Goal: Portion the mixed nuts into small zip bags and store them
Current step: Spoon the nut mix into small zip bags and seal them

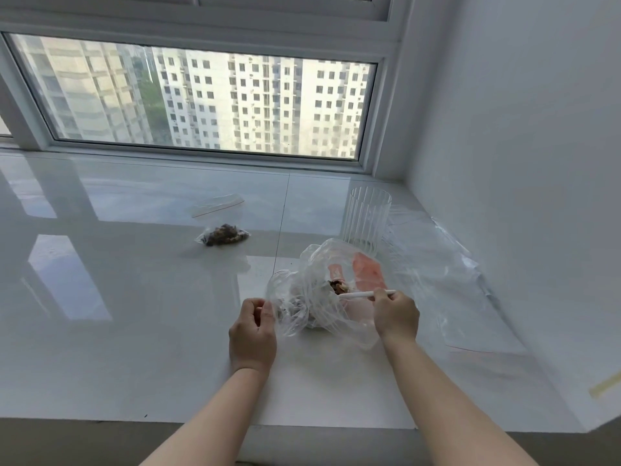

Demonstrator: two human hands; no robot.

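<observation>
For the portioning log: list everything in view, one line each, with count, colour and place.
large plastic bag: one, clear, near the sill's front, holding nuts.
spoon: one, white, loaded with nuts, inside the large bag.
filled zip bag: one, clear, dark nuts, mid-sill.
empty zip bag: one, clear, red strip, behind the filled one.
ribbed glass jar: one, clear, behind the large bag.
plastic sheet: one, clear, right side.
left hand: pinches the bag's edge.
right hand: holds the spoon handle.

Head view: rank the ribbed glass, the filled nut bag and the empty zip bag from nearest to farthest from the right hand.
From the right hand:
1. Ribbed glass, just beyond it, near the right wall.
2. Filled nut bag, farther off to the left.
3. Empty zip bag, behind the filled one, toward the window.
</observation>
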